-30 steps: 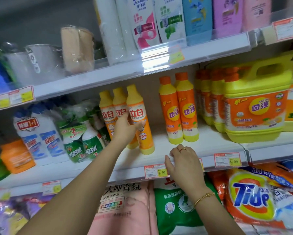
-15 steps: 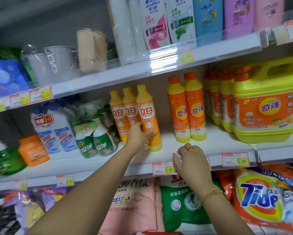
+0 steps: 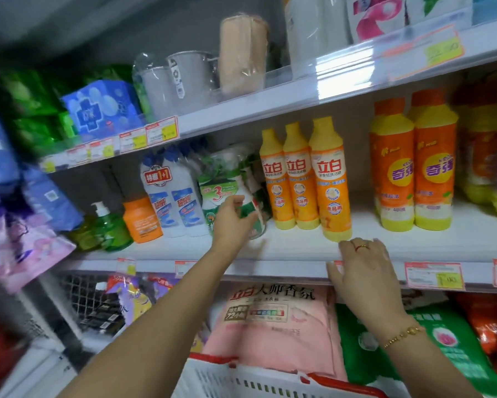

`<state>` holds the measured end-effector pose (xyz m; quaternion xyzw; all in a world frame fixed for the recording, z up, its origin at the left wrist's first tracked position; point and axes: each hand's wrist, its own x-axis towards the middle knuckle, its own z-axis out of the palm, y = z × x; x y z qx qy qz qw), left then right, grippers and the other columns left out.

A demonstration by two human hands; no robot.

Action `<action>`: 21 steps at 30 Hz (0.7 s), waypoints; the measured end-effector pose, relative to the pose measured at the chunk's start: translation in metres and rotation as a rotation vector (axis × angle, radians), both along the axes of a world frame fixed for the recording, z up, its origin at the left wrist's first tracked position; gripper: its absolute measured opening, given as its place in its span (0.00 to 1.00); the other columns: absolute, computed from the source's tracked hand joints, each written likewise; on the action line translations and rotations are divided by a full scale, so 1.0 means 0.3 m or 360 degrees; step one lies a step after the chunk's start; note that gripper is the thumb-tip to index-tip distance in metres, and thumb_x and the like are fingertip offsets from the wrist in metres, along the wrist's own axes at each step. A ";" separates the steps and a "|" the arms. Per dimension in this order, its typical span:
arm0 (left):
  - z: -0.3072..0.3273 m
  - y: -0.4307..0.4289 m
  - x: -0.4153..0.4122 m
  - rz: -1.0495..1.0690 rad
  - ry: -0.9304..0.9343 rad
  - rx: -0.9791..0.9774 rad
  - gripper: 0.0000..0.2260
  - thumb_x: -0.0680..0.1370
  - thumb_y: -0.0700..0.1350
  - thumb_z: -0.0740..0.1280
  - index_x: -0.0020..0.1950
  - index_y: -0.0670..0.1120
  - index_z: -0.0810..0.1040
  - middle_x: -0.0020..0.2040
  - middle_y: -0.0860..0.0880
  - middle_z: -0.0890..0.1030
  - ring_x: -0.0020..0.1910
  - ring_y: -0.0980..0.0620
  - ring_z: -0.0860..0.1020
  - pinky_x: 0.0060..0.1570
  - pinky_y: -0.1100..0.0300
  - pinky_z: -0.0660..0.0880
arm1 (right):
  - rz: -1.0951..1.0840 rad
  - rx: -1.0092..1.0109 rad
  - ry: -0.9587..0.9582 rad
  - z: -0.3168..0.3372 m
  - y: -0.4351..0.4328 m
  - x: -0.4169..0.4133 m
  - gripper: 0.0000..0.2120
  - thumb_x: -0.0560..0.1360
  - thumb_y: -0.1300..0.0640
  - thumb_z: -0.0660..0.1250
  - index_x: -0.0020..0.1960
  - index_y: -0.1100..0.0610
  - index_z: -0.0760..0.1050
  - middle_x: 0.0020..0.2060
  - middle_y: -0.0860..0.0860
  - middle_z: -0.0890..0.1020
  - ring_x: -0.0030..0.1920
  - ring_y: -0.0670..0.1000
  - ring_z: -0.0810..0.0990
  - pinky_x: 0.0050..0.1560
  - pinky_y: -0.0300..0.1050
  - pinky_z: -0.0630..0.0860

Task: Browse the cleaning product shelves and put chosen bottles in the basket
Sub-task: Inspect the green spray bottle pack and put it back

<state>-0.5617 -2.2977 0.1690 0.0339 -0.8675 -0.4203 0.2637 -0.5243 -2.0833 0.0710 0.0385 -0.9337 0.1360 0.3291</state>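
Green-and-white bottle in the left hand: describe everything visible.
The green-and-white bottle looks plastic, with a white body and a green label. Motion blur makes its text unreadable. It tilts, base near the middle shelf, just left of the yellow-orange dish soap bottles. The left hand grips its side.

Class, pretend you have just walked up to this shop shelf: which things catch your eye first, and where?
The three tall yellow-and-orange plastic bottles on the white middle shelf stand out most. Just left of them the left hand grips a green-and-white plastic bottle, while the right hand rests on the shelf's front edge. A white plastic basket with a red rim shows at the bottom.
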 end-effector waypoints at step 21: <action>-0.022 -0.458 -0.104 -0.0669 0.0109 0.0160 0.34 0.61 0.39 0.81 0.62 0.52 0.71 0.59 0.55 0.79 0.59 0.55 0.77 0.60 0.55 0.75 | 0.0321 -0.0871 0.0013 0.151 -0.401 0.062 0.29 0.71 0.50 0.72 0.69 0.52 0.66 0.65 0.50 0.69 0.65 0.51 0.68 0.55 0.42 0.66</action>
